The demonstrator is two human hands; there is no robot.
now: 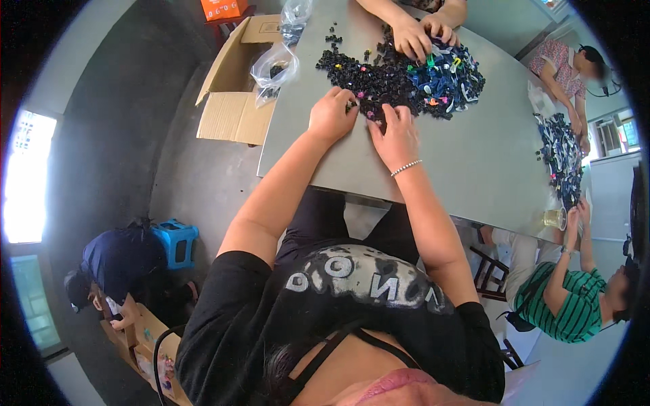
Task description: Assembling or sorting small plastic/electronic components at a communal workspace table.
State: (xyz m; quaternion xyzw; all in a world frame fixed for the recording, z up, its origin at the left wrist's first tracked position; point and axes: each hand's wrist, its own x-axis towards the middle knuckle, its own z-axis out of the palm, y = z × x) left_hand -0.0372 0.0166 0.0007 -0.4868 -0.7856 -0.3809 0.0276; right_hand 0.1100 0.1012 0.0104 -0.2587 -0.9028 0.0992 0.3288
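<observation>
Small black plastic pieces, shaped like mini claw clips, lie in a wide heap on the grey table. At the heap's near left edge is my left hand, its fingers curled in around a small black clip. My right hand rests on the tabletop just to the right, thumb and fingers apart at the near edge of the black pieces. A few pink and yellow bits show among the black. Adjoining on the right is a mixed pile of blue, white and green pieces.
Across the table, another person's hands work in the mixed pile. Two people sit at the right by a second pile and a clear cup. An open cardboard box with plastic bags stands left. Another person bends near a blue stool.
</observation>
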